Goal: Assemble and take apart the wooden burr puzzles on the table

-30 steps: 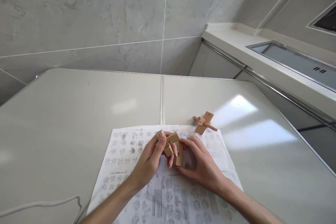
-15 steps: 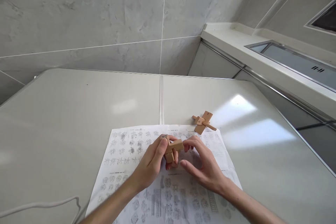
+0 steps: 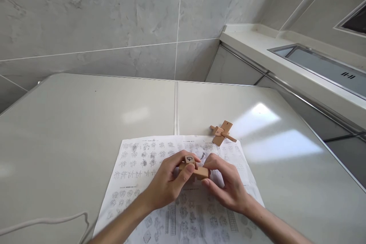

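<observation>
Left hand holds the blocks

The left hand pinches them, thumb on top, at its two o'clock. The right hand stands narrow about their three-o'clock end; whether it grips, one cannot tell. They look light, stiff and smooth, probably best taken by flat sides.

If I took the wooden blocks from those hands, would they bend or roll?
The wooden blocks would probably feel stiff, since they look thick and straight-edged. They likely wouldn't roll, because their sides look flat. They might come apart: several pieces show, but fingers hide the joints.
</observation>
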{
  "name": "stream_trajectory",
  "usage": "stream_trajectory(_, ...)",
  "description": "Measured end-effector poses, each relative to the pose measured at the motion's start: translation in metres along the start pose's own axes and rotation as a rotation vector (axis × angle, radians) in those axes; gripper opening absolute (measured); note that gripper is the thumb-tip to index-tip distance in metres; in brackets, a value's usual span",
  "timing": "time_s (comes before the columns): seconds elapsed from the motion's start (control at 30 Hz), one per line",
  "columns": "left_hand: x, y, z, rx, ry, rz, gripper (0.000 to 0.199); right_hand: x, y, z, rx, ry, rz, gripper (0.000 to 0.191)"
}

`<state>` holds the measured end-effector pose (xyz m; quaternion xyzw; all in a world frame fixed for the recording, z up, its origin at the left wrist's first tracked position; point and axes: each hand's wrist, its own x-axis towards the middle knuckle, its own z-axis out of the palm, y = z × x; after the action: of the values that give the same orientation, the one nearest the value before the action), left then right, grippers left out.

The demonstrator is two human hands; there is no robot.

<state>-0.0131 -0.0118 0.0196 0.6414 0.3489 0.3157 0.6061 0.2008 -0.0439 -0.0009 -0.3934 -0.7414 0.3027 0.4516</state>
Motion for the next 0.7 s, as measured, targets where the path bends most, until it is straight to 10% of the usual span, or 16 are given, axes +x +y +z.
stream_trajectory(0.7,0.0025,-0.0014,-0.0077,-0.091,0.058,0.025,0.029,0.0005,-0.0046,0.0017,-0.094,0.064,-0.238,0.004)
